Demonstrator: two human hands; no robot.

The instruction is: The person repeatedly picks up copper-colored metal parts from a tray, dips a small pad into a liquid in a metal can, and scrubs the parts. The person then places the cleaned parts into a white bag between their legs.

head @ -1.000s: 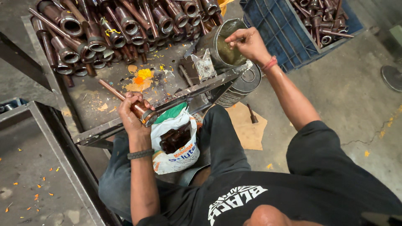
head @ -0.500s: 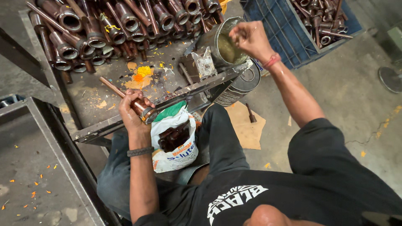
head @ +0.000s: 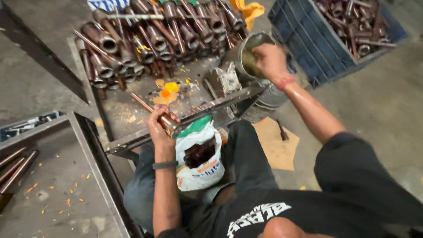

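My left hand grips a copper-coloured tube with a flared end, held at the front edge of a metal worktable. My right hand reaches into the mouth of a round metal tin at the table's right corner, fingers closed; what it holds is hidden. A red band sits on that wrist. Between my knees stands an open white and green sack with dark parts inside.
A large pile of flared copper tubes fills the back of the table. A blue crate of similar parts stands at the right. Orange scraps lie on the table. A metal frame is at left, cardboard on the floor.
My right hand has dipped from the tin's rim into its mouth. My left hand stays on the tube at the table edge.
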